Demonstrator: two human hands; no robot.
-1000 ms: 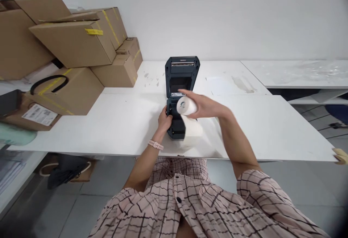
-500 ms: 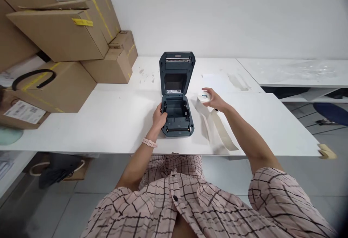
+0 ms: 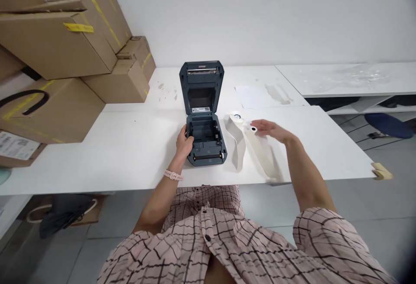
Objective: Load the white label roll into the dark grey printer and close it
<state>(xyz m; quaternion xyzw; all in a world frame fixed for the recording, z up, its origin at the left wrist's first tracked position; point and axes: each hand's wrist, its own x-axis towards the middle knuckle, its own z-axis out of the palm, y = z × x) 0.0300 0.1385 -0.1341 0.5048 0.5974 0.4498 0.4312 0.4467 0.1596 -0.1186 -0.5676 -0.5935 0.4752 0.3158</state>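
A dark grey label printer (image 3: 208, 149) stands on the white table with its lid raised, showing a bare inner bay. My left hand (image 3: 184, 143) grips its left side, thumb over the rim and fingers partly hidden. Right of the printer lies a white label roll (image 3: 231, 118) with a strip trailing toward the front. Beside that roll is a small white roll with a dark core (image 3: 253, 129), from which a pale strip (image 3: 264, 158) runs to the table's front edge. My right hand (image 3: 270, 130) is just right of the small roll, fingers stretched out, holding nothing.
Cardboard boxes (image 3: 117, 80) are stacked on the left of the table (image 3: 136, 154). A white sheet (image 3: 248, 95) lies behind the rolls. Clear plastic (image 3: 354, 76) rests on the back-right surface. Near the floor at right is a blue stool (image 3: 388, 125).
My right hand has let go of the label roll and moved right and slightly toward me. My left hand stays on the printer. The view has shifted somewhat to the right.
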